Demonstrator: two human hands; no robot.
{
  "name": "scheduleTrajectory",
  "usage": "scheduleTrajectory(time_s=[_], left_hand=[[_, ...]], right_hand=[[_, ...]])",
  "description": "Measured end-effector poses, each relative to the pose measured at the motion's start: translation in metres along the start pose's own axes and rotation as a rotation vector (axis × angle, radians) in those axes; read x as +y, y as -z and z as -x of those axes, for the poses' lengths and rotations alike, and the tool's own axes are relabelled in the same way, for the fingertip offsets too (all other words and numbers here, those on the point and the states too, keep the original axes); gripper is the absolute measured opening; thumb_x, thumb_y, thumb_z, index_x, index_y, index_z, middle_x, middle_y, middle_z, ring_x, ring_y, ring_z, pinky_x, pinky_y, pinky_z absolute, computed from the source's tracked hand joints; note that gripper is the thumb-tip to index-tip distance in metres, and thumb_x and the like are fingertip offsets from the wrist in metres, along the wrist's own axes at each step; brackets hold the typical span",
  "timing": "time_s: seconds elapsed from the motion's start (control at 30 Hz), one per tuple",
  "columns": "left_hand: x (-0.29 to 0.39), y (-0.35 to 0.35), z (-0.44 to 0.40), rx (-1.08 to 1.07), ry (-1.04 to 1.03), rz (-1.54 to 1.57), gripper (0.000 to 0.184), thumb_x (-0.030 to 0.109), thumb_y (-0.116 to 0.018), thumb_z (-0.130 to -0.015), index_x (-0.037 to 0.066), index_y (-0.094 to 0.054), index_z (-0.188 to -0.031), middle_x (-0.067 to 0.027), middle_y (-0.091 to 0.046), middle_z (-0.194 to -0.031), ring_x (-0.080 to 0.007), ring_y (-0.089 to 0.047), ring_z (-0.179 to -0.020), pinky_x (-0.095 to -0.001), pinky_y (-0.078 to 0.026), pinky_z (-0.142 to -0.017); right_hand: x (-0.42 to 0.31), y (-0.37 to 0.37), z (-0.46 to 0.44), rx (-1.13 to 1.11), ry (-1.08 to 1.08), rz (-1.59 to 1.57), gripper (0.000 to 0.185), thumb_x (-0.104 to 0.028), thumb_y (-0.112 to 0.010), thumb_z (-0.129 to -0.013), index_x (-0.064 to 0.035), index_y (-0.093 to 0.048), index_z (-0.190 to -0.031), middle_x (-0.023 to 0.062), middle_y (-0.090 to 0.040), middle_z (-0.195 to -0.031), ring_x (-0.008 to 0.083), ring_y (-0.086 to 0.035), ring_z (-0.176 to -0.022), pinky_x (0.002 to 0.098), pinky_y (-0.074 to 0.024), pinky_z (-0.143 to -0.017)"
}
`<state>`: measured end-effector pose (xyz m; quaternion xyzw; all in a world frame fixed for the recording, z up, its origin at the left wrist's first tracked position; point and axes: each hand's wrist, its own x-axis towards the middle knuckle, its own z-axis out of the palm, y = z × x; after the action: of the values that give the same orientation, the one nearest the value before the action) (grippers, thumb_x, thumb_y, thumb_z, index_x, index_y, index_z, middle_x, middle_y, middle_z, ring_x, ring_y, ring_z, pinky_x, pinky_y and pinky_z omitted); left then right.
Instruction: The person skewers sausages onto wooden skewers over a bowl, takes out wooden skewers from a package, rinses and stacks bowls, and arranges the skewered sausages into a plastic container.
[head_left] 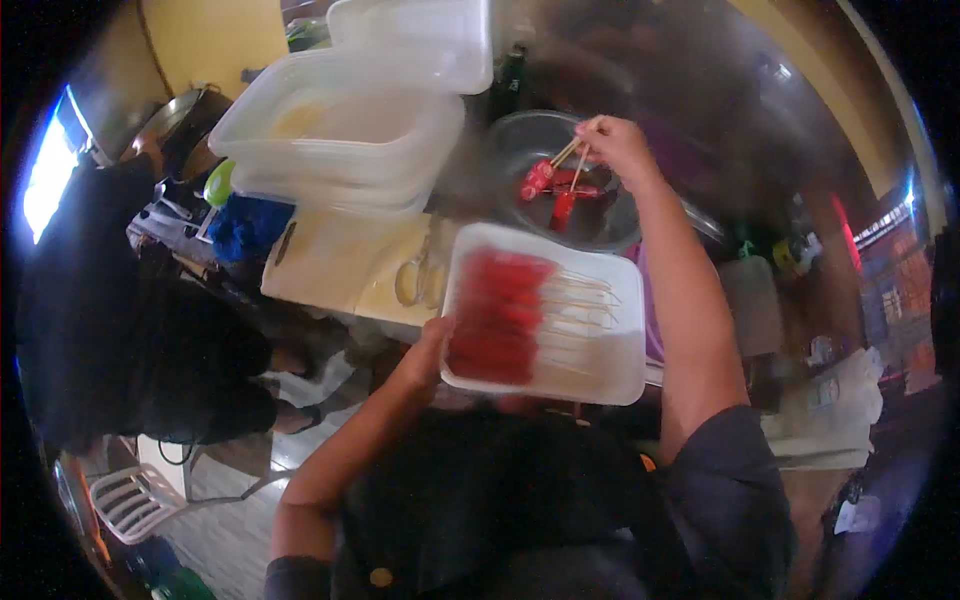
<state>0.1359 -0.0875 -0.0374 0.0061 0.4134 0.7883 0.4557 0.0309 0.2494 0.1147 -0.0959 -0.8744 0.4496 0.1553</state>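
Note:
My left hand (432,352) grips the left edge of a white tray (615,375). Red skewered pieces (500,320) lie side by side in the tray, their pale sticks pointing right; they look blurred. Above a dark round bowl (515,135), my right hand (615,150) is closed on the stick ends of several skewers. Red pieces (537,179) on those skewers hang down at or inside the bowl. Whether they touch its bottom I cannot tell.
Stacked translucent containers (340,120) stand behind a cutting board (330,260) with scissors (412,280) on it. A dark bottle (512,75) is behind the bowl. Another person (130,300) stands at the left, near a white chair (135,500).

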Motion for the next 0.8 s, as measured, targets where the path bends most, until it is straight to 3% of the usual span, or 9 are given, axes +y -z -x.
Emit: scheduleTrajectory(time_s=[0.03,0.23,0.37,0.43,0.57,0.67,0.73,0.77,0.8], left_hand=[[-0.001,0.002,-0.003,-0.013,0.008,-0.006,0.059,0.043,-0.036,-0.091,0.003,-0.031,-0.134,-0.0167,-0.043,-0.131,-0.0308,-0.043,-0.119,-0.0408,-0.031,-0.103],[0.009,-0.001,0.003,-0.178,0.024,0.076,0.061,0.044,-0.038,-0.09,0.003,-0.03,-0.135,-0.016,-0.039,-0.134,-0.0306,-0.041,-0.121,-0.042,-0.029,-0.104],[0.008,0.004,0.003,-0.16,0.053,0.056,0.064,0.047,-0.038,-0.089,0.004,-0.027,-0.136,-0.0156,-0.037,-0.136,-0.0305,-0.04,-0.122,-0.0425,-0.028,-0.105],[0.007,0.004,0.002,-0.147,0.09,0.067,0.066,0.048,-0.038,-0.089,0.004,-0.027,-0.136,-0.0155,-0.036,-0.136,-0.0306,-0.04,-0.122,-0.0426,-0.028,-0.105],[0.005,0.012,-0.001,-0.145,0.094,0.039,0.067,0.049,-0.038,-0.088,0.004,-0.027,-0.136,-0.0154,-0.036,-0.137,-0.0302,-0.039,-0.123,-0.042,-0.028,-0.105],[0.009,0.007,0.002,-0.144,0.093,0.008,0.066,0.049,-0.038,-0.089,0.004,-0.027,-0.136,-0.0152,-0.037,-0.136,-0.0297,-0.039,-0.123,-0.0416,-0.028,-0.105],[0.011,0.005,0.003,-0.164,0.09,0.006,0.065,0.048,-0.037,-0.089,0.004,-0.027,-0.136,-0.0151,-0.037,-0.136,-0.0293,-0.039,-0.123,-0.0414,-0.028,-0.105],[0.01,0.006,0.002,-0.168,0.071,0.003,0.065,0.048,-0.037,-0.089,0.004,-0.027,-0.136,-0.0152,-0.038,-0.136,-0.0292,-0.039,-0.123,-0.0413,-0.028,-0.105],[0.01,0.007,0.002,-0.173,0.053,0.0,0.064,0.047,-0.037,-0.09,0.004,-0.027,-0.136,-0.0153,-0.038,-0.136,-0.029,-0.04,-0.123,-0.0413,-0.028,-0.105]], right_hand=[[0.005,0.014,0.01,0.006,-0.084,-0.16,0.017,-0.018,-0.063,-0.081,-0.0018,-0.063,-0.087,0.0034,-0.063,-0.076,0.0108,-0.061,-0.068,0.0232,-0.0499,-0.064],[0.055,0.065,0.055,-0.137,-0.448,-0.072,0.023,-0.018,-0.063,-0.081,-0.0006,-0.06,-0.096,0.0066,-0.064,-0.089,0.0141,-0.064,-0.074,0.0249,-0.0517,-0.066],[0.057,0.078,0.082,-0.15,-0.434,-0.209,0.024,-0.022,-0.063,-0.081,-0.0011,-0.061,-0.094,0.009,-0.066,-0.088,0.0165,-0.065,-0.074,0.0226,-0.05,-0.058],[0.048,0.082,0.093,-0.236,-0.41,-0.328,0.047,-0.041,-0.054,-0.086,0.0023,-0.057,-0.104,0.0151,-0.063,-0.097,0.0223,-0.065,-0.083,0.027,-0.0522,-0.073],[0.045,0.092,0.099,-0.501,-0.466,-0.806,0.069,-0.06,-0.037,-0.086,0.0033,-0.057,-0.105,0.0189,-0.06,-0.104,0.0246,-0.063,-0.091,0.0278,-0.0517,-0.073],[0.044,0.095,0.094,-0.543,-0.485,-0.74,0.085,-0.072,-0.026,-0.08,0.0038,-0.056,-0.103,0.019,-0.06,-0.102,0.0242,-0.063,-0.09,0.03,-0.0518,-0.071],[0.051,0.094,0.074,-0.555,-0.66,-0.331,0.068,-0.061,-0.039,-0.085,0.0018,-0.054,-0.106,0.0152,-0.06,-0.092,0.0234,-0.064,-0.081,0.0313,-0.052,-0.068],[0.051,0.092,0.065,-0.555,-0.659,-0.332,0.068,-0.061,-0.039,-0.085,0.0018,-0.054,-0.106,0.0152,-0.06,-0.092,0.0234,-0.064,-0.081,0.0313,-0.052,-0.068],[0.042,0.082,0.055,-0.725,-0.616,0.126,0.057,-0.052,-0.046,-0.085,-0.0003,-0.052,-0.109,0.0138,-0.06,-0.087,0.022,-0.063,-0.077,0.0316,-0.0516,-0.065]])
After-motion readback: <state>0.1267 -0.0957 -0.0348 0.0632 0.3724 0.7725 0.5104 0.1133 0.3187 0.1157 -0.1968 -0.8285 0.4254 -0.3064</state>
